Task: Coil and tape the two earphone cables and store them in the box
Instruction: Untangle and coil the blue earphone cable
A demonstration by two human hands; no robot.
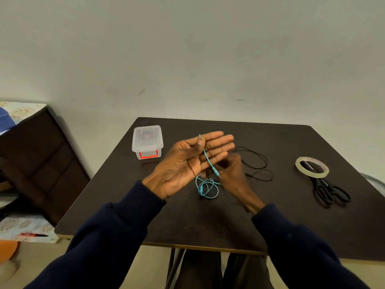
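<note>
On the head camera, my left hand (pixel 187 163) sits palm up over the counter (pixel 208 222), thumb pinning the teal earphone cable (pixel 208 159) against straight fingers, its loops dangling below. My right hand (pixel 231 170) is blurred behind it, and I cannot tell its grip. The black earphone cable (pixel 256 163) lies beside it, the closed box (pixel 147 141) far left.

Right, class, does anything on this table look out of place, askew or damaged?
Only one small thing: the tape roll rests on the blades of the scissors rather than flat on the table. Nothing looks spilled or damaged, and the box sits upright with its lid on.
</note>
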